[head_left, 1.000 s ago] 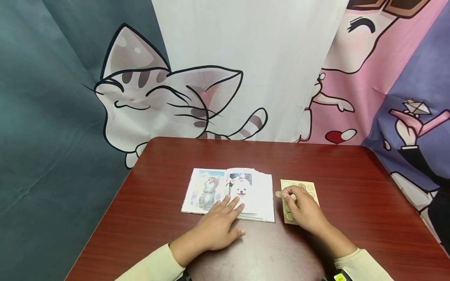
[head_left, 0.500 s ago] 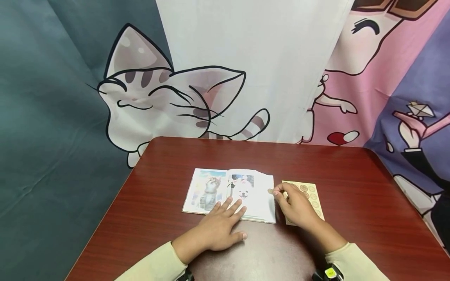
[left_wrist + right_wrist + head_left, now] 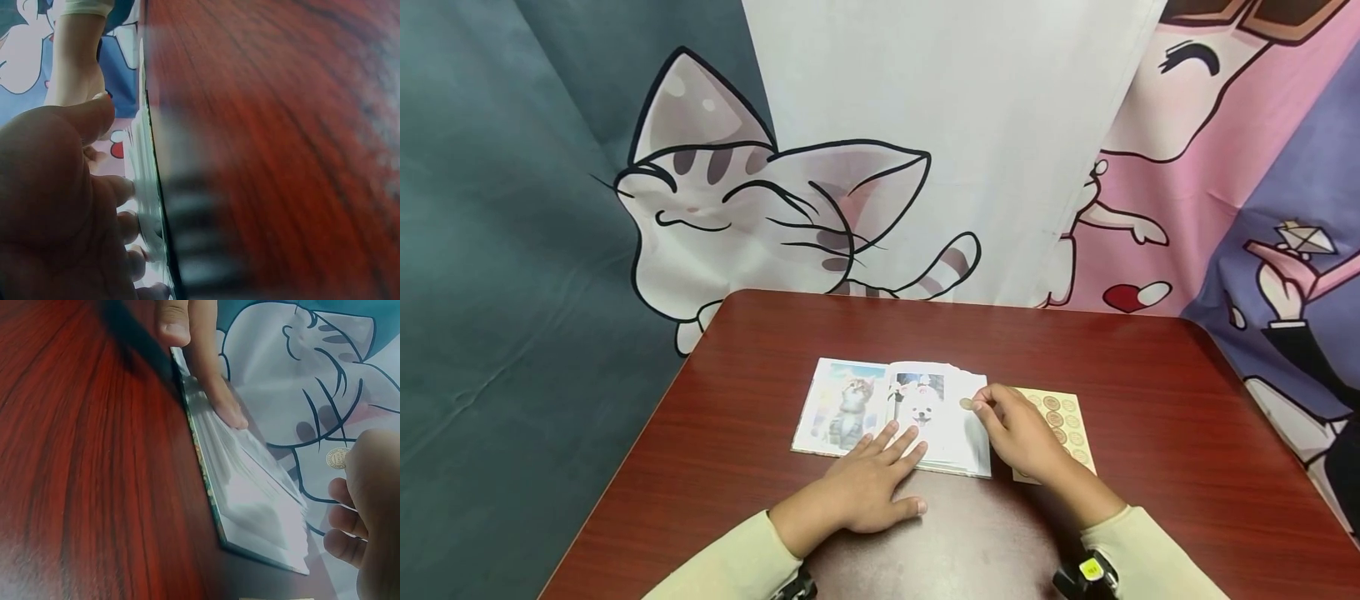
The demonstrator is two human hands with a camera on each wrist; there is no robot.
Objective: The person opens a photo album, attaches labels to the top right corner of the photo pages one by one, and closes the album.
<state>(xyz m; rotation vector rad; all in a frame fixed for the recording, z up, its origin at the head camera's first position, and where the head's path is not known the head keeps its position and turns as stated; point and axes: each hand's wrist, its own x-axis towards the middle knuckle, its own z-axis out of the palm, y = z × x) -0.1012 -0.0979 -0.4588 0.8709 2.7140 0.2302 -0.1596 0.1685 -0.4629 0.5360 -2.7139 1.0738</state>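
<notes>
A small open book (image 3: 961, 442) lies on the table, with a kitten picture (image 3: 852, 404) on its left page and a white dog picture (image 3: 921, 400) on the right. My left hand (image 3: 874, 490) rests with spread fingers on the lower part of the pages. Between thumb and index finger, my right hand (image 3: 1021, 435) pinches a round gold sticker (image 3: 337, 458) with printed marks. That hand hovers at the right page's outer edge, and the sticker overlaps the white margin in the head view. Partly hidden behind the hand is a yellowish sheet (image 3: 1081, 433) of round stickers.
The reddish-brown wooden table (image 3: 737, 400) reaches to a cartoon-printed curtain (image 3: 880, 92) at the back. Book pages stand slightly raised and fanned in the right wrist view. A dark band with a yellow-green screen (image 3: 1091, 570) sits on the right wrist.
My right hand has carried the sticker leftward from the sheet to over the right page's edge, uncovering more of the sheet. The left hand stays on the book.
</notes>
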